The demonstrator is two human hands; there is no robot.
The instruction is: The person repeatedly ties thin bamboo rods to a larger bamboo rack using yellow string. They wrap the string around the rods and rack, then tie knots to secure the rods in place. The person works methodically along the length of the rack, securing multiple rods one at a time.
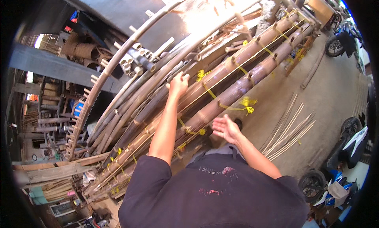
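Two long, thick brown bamboo poles, a near one (pixel 225 97) and a far one (pixel 221 74), run side by side from lower left to upper right. Yellow plastic string (pixel 209 90) crosses between them, with a loose tied bunch (pixel 246 103) hanging off the near pole. Over the far side of the poles reaches my left hand (pixel 179 85), its fingers curled closed; what they hold, if anything, cannot be made out. My right hand (pixel 226 129) is held just this side of the near pole, palm up, fingers stretched out and nothing in it.
Beyond the poles lie dark bamboo lengths (pixel 146 111) and a curved pole with pegs (pixel 104 76). Thin bamboo sticks (pixel 290 131) are spread on the floor at right, near a single pole (pixel 314 66). Motorcycles (pixel 343 44) stand along the right edge.
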